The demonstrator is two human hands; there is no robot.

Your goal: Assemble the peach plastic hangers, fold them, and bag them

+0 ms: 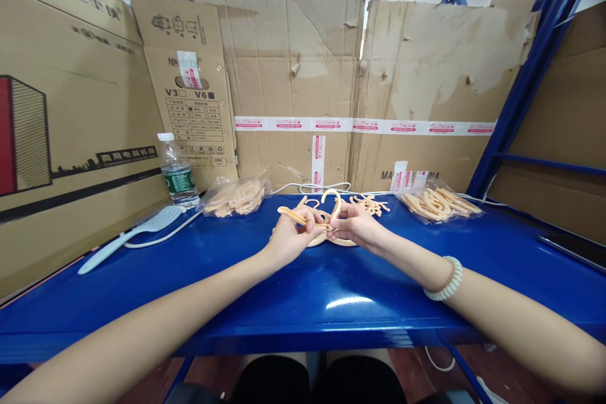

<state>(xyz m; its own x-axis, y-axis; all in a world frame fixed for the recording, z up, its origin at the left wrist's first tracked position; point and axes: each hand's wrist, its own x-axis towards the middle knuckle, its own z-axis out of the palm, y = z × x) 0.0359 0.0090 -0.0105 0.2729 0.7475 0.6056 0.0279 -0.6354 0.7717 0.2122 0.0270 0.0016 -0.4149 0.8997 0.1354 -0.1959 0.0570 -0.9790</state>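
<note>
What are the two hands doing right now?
Left hand: closed, pinching a thin peach plastic strip.
Right hand: closed on the curved peach plastic piece.

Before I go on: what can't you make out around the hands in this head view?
- How the beige plastic pieces join: fingers of the left hand and right hand cover them.
- Contents of the left bag and right bag: too small, wrinkled film.
- Dark flat object: cut off by the right edge.
- Bottle label: too small.
</note>
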